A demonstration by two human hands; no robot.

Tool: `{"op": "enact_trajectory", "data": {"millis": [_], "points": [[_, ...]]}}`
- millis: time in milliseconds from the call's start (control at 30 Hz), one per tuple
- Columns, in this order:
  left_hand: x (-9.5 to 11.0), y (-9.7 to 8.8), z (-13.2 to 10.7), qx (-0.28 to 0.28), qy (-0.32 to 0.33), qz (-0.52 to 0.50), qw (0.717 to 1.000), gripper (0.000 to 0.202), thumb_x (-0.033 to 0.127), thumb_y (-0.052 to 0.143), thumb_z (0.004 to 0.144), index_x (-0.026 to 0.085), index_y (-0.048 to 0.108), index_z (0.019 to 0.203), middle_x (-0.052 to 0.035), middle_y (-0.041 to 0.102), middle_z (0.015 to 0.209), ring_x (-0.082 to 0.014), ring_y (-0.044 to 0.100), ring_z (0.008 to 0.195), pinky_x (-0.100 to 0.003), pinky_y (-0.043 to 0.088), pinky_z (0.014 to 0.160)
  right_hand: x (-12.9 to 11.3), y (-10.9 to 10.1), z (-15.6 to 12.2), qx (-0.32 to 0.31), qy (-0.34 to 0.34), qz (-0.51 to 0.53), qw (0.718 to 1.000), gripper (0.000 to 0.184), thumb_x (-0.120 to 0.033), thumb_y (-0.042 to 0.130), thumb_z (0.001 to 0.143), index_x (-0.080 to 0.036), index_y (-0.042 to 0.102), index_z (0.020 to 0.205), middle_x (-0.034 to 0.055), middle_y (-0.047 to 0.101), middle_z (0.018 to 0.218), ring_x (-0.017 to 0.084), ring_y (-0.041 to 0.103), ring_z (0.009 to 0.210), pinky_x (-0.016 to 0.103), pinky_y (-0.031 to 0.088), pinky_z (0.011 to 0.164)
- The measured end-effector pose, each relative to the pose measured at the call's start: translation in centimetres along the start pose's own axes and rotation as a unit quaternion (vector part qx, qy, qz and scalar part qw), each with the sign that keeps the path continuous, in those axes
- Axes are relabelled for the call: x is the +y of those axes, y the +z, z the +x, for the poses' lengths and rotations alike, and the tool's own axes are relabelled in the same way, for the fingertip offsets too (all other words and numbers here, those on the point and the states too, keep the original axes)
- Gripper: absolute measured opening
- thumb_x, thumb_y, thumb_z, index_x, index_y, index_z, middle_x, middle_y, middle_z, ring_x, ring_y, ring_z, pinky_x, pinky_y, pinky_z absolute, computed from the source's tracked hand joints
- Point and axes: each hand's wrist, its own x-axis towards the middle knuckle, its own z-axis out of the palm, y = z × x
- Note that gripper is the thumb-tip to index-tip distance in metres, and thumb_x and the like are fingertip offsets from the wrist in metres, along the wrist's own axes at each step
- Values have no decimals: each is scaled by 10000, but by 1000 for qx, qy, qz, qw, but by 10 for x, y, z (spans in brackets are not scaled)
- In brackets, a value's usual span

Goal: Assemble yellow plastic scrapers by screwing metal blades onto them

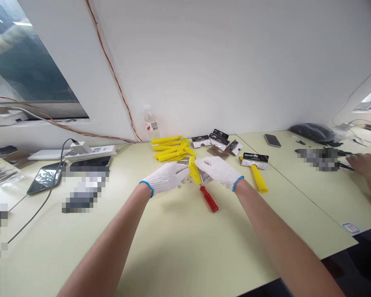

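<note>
Both forearms reach fwd from the near edge of a pale-green laminate surface (173, 264), wrists angled inward so the hands meet near mid-surface. The L hand (167, 178) and R hand (218, 171), in white knit gloves w/ blue cuffs, are clenched from either side on a yellow plastic handle (194, 170), which sits tilted btwn them; can't tell if it touches the surface. A red-handled screwdriver (209, 199) runs from that handle toward the person, its shaft partly hidden by the gloves; can't tell which hand, if either, grips it. Small metal screws (179, 185) lie just left of the yellow handle. Behind it is a heap of loose yellow plastic handles (170, 148), then a white wall (204, 62) not far beyond. Right of it, near, lies a yellow-handled item in black-and-white card packaging (255, 167). A co-worker's hand (363, 163) is well apart to the right. Wide stretch of surface runs btwn the yellow handle and the near edge.
</note>
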Motion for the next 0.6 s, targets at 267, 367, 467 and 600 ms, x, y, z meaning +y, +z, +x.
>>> {"op": "enact_trajectory", "data": {"millis": [267,367,467,600], "points": [[3,5,1,34,-16,-18,999,402,480,407,994,212,588,757,-20,664,785,-151,561,635,-278,409,558,2,-1,-7,-14,13,13,1000,421,-439,636,994,-128,609,712,82,676,764,94,695,717,9,434,574],[2,10,5,52,-6,3,999,452,532,381,1016,216,592,770,-18,669,780,-163,585,661,-288,422,587,6,1,-5,-8,15,17,1000,403,-428,641,990,-132,615,717,82,669,747,98,693,711,22,435,568],[3,14,8,83,-3,43,996,485,567,384,1019,214,582,751,-15,652,732,-167,571,634,-302,407,595,10,3,-1,1,24,19,1000,375,-404,614,1007,-137,641,746,79,664,745,74,672,689,28,417,557],[1,16,9,83,-5,27,996,500,579,383,1023,213,554,728,-6,640,711,-165,576,627,-302,407,598,11,4,-1,3,47,23,999,416,-407,506,1068,-121,670,814,82,649,793,59,658,752,51,462,627]]}}
